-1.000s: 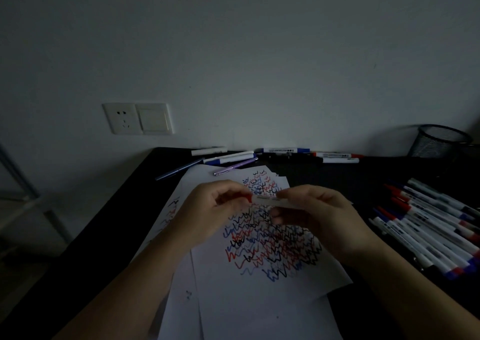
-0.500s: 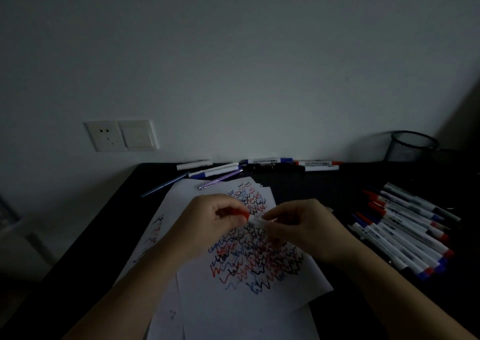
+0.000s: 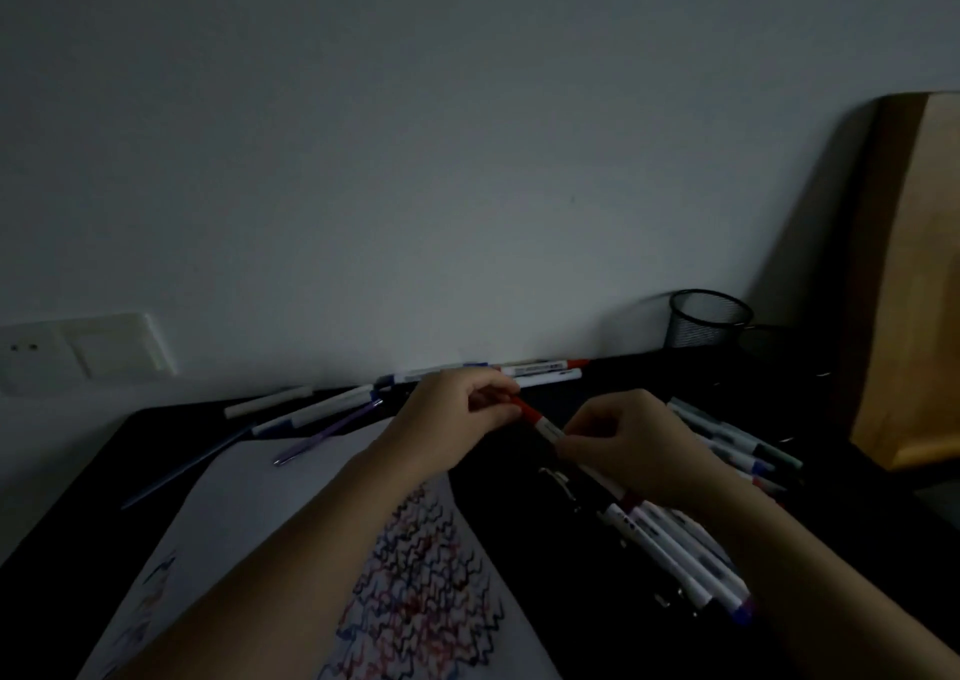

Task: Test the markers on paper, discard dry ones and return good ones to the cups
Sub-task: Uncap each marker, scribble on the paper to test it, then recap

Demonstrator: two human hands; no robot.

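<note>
The black mesh cup point(image 3: 709, 318) looks empty. Both hands have moved right, off the paper point(image 3: 291, 513). Left hand point(image 3: 457, 414) pinches the red cap point(image 3: 527, 410); right hand point(image 3: 631, 443) pinches the marker point(image 3: 550, 431).

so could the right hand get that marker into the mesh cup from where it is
Probably yes. The right hand holds the red-capped marker above the table, and the mesh cup stands open-topped further back on that side. Only low-lying markers sit between them.

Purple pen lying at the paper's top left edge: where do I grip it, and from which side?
Grip the purple pen mid-barrel, coming from above with fingers across its slant. It lies flat on the table, apart from the white markers behind it, so both long sides are free.
</note>
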